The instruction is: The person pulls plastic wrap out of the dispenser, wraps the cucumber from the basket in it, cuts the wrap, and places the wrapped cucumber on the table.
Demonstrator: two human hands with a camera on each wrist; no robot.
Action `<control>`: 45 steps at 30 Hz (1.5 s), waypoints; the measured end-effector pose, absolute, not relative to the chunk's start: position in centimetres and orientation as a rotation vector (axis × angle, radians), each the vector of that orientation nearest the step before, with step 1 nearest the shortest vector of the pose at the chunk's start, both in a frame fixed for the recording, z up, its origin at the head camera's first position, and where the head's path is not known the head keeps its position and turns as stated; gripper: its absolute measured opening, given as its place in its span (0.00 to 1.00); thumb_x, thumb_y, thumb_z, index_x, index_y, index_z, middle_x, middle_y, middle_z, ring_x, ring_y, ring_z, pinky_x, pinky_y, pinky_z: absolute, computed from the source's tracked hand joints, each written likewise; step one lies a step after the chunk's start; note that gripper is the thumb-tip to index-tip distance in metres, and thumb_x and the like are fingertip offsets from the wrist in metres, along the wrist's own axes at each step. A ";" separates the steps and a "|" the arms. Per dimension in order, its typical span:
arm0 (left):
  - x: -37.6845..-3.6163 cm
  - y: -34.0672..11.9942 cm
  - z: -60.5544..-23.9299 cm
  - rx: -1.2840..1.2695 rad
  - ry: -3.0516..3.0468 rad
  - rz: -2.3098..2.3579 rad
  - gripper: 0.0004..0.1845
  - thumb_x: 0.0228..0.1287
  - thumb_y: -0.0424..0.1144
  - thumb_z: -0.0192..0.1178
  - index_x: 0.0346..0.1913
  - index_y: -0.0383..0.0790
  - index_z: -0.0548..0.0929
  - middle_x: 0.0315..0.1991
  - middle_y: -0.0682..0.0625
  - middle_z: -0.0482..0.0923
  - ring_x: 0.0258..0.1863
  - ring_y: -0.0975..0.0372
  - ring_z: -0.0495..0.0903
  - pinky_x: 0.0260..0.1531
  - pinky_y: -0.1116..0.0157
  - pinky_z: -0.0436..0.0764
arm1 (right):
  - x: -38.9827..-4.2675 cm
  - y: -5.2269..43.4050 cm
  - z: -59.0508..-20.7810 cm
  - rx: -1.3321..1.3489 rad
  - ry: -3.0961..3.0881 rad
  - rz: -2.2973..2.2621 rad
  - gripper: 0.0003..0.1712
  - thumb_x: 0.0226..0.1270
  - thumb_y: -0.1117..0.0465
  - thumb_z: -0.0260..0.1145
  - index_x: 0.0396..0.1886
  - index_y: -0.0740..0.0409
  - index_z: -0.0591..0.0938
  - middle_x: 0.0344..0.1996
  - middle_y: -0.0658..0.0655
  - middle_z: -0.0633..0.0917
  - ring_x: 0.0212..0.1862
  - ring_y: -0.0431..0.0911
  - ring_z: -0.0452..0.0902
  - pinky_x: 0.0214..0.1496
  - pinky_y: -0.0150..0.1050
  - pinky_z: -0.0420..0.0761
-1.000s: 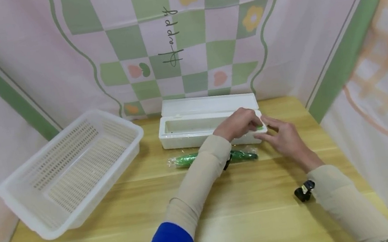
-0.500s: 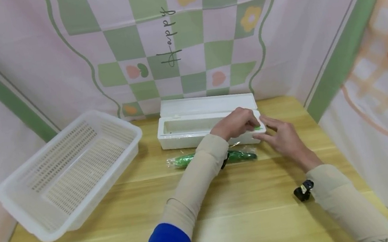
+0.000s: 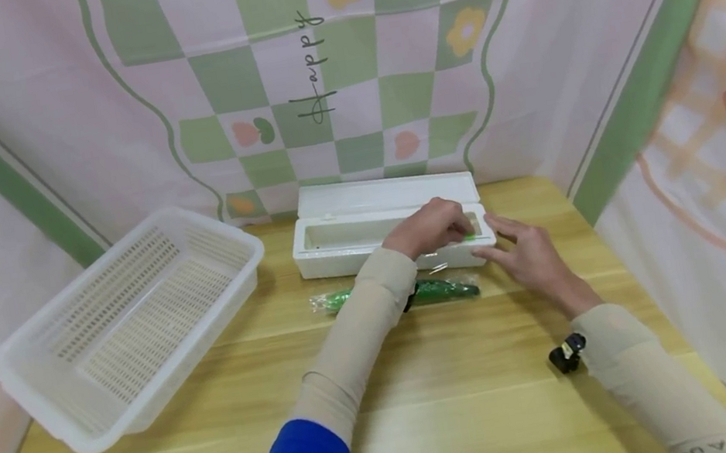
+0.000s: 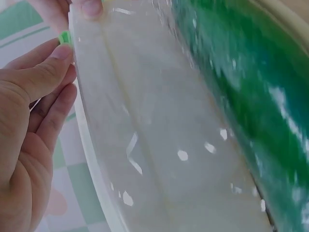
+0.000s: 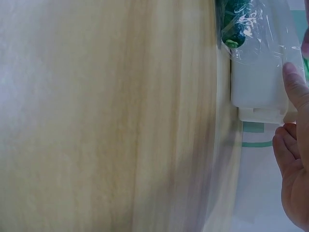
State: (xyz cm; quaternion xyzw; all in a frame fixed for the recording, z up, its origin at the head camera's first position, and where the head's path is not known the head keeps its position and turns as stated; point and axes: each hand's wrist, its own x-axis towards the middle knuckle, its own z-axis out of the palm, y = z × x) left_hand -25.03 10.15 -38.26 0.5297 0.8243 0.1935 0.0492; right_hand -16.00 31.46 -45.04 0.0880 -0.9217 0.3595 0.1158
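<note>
A long white dispenser box (image 3: 346, 256) with its lid open stands at the back of the wooden table (image 3: 466, 399). My left hand (image 3: 429, 226) curls over the box's front rim near its right end and pinches a small green slider (image 3: 470, 238). In the left wrist view the slider (image 4: 65, 37) shows between my fingertips (image 4: 34, 82), against the box wall (image 4: 159, 135). My right hand (image 3: 522, 253) lies with straight fingers against the box's right end (image 5: 258, 82). A green cucumber (image 3: 446, 291) wrapped in clear film lies just in front of the box, partly hidden by my left forearm.
A large white perforated basket (image 3: 131, 324) sits empty at the left of the table. A patterned cloth backdrop (image 3: 339, 65) closes the back and both sides. Bare wood (image 5: 120, 121) stretches toward the near edge.
My left hand has shifted a little to the left along the box's front rim. The right hand stays at the box's right end.
</note>
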 end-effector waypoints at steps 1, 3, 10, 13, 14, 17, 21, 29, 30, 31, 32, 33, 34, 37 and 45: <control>-25.1 9.9 -38.2 1.604 2.516 0.591 0.07 0.70 0.32 0.68 0.43 0.45 0.95 0.39 0.51 0.89 0.36 0.67 0.77 0.44 0.74 0.79 | -16.0 31.5 -45.0 0.256 -2.702 1.053 0.41 0.67 0.53 0.77 0.76 0.59 0.72 0.75 0.68 0.71 0.74 0.67 0.72 0.66 0.53 0.80; -25.1 9.3 -38.1 1.576 2.519 0.607 0.08 0.71 0.32 0.68 0.44 0.45 0.95 0.39 0.51 0.89 0.37 0.67 0.79 0.45 0.74 0.79 | -16.0 31.6 -45.0 0.245 -2.707 1.051 0.42 0.67 0.52 0.77 0.76 0.60 0.72 0.75 0.68 0.71 0.74 0.68 0.72 0.67 0.54 0.80; -25.1 7.7 -38.0 1.535 2.509 0.635 0.10 0.71 0.31 0.68 0.48 0.44 0.94 0.44 0.49 0.91 0.44 0.64 0.87 0.51 0.73 0.84 | -15.8 31.7 -44.7 0.222 -2.725 1.050 0.43 0.67 0.53 0.77 0.77 0.60 0.71 0.76 0.68 0.70 0.74 0.69 0.71 0.68 0.55 0.78; -25.1 6.8 -38.0 1.517 2.507 0.641 0.10 0.71 0.30 0.67 0.48 0.44 0.94 0.45 0.49 0.91 0.45 0.63 0.87 0.51 0.73 0.85 | -15.9 31.5 -44.7 0.231 -2.725 1.054 0.43 0.66 0.54 0.77 0.77 0.59 0.71 0.76 0.68 0.70 0.74 0.69 0.71 0.67 0.55 0.79; -25.1 6.5 -38.0 1.511 2.508 0.649 0.10 0.71 0.30 0.67 0.49 0.44 0.94 0.45 0.49 0.91 0.45 0.63 0.88 0.51 0.72 0.85 | -15.9 31.4 -44.8 0.231 -2.724 1.057 0.43 0.66 0.54 0.77 0.77 0.58 0.71 0.76 0.68 0.69 0.74 0.69 0.71 0.67 0.55 0.79; -25.1 5.6 -38.1 1.499 2.515 0.661 0.10 0.71 0.31 0.67 0.49 0.44 0.94 0.46 0.49 0.91 0.46 0.63 0.88 0.52 0.72 0.85 | -16.0 31.2 -44.8 0.229 -2.722 1.067 0.43 0.66 0.54 0.77 0.77 0.57 0.71 0.76 0.67 0.69 0.75 0.68 0.71 0.68 0.54 0.79; -25.2 4.2 -38.2 1.464 2.520 0.695 0.11 0.71 0.31 0.67 0.50 0.44 0.93 0.46 0.49 0.91 0.46 0.63 0.88 0.50 0.73 0.85 | -16.0 31.1 -44.9 0.218 -2.727 1.069 0.44 0.66 0.53 0.77 0.77 0.57 0.70 0.76 0.66 0.69 0.76 0.67 0.69 0.70 0.55 0.77; -25.4 1.9 -38.0 1.437 2.534 0.718 0.11 0.70 0.30 0.68 0.51 0.40 0.93 0.44 0.46 0.90 0.44 0.60 0.88 0.48 0.72 0.86 | -15.8 31.3 -44.7 0.196 -2.757 1.066 0.46 0.67 0.48 0.76 0.79 0.58 0.68 0.77 0.67 0.68 0.77 0.68 0.67 0.73 0.59 0.73; -25.3 1.6 -38.0 1.433 2.537 0.716 0.11 0.70 0.29 0.68 0.51 0.40 0.93 0.44 0.46 0.90 0.44 0.60 0.88 0.48 0.72 0.86 | -15.8 31.4 -44.8 0.199 -2.758 1.067 0.46 0.67 0.48 0.76 0.79 0.58 0.67 0.77 0.67 0.68 0.77 0.68 0.66 0.74 0.60 0.73; -25.3 1.3 -38.0 1.430 2.543 0.711 0.11 0.70 0.29 0.68 0.51 0.39 0.93 0.44 0.46 0.90 0.44 0.60 0.88 0.48 0.72 0.86 | -15.8 31.4 -44.8 0.202 -2.759 1.064 0.46 0.67 0.48 0.76 0.79 0.58 0.67 0.77 0.67 0.68 0.77 0.68 0.66 0.74 0.59 0.72; -25.3 1.1 -37.9 1.426 2.549 0.705 0.11 0.70 0.30 0.68 0.51 0.39 0.93 0.43 0.46 0.90 0.43 0.60 0.88 0.48 0.72 0.86 | -15.8 31.4 -44.8 0.205 -2.758 1.064 0.46 0.67 0.48 0.76 0.79 0.59 0.67 0.77 0.67 0.68 0.77 0.68 0.66 0.74 0.59 0.72; -25.3 0.8 -37.9 1.419 2.555 0.700 0.10 0.70 0.29 0.68 0.51 0.39 0.93 0.43 0.46 0.91 0.43 0.60 0.88 0.48 0.72 0.86 | -15.8 31.5 -44.8 0.206 -2.758 1.062 0.46 0.68 0.48 0.76 0.79 0.59 0.67 0.78 0.67 0.68 0.77 0.68 0.66 0.74 0.59 0.72; -25.3 0.5 -37.9 1.415 2.562 0.692 0.10 0.70 0.30 0.68 0.51 0.39 0.93 0.43 0.46 0.91 0.43 0.60 0.88 0.47 0.72 0.87 | -15.8 31.5 -44.9 0.212 -2.757 1.058 0.46 0.68 0.48 0.76 0.79 0.59 0.67 0.77 0.67 0.68 0.77 0.68 0.66 0.74 0.59 0.73; -25.2 -0.3 -37.9 1.404 2.575 0.680 0.10 0.70 0.30 0.68 0.50 0.39 0.93 0.43 0.46 0.91 0.43 0.60 0.88 0.47 0.72 0.87 | -15.8 31.5 -45.0 0.218 -2.756 1.052 0.46 0.67 0.48 0.76 0.79 0.59 0.67 0.78 0.66 0.68 0.77 0.68 0.66 0.73 0.58 0.73; -25.2 -2.7 -37.7 1.383 2.592 0.679 0.11 0.69 0.30 0.68 0.51 0.37 0.92 0.42 0.45 0.90 0.42 0.59 0.88 0.46 0.70 0.88 | -15.9 31.6 -45.2 0.207 -2.745 1.030 0.47 0.67 0.46 0.76 0.78 0.60 0.69 0.77 0.67 0.69 0.77 0.69 0.65 0.76 0.62 0.70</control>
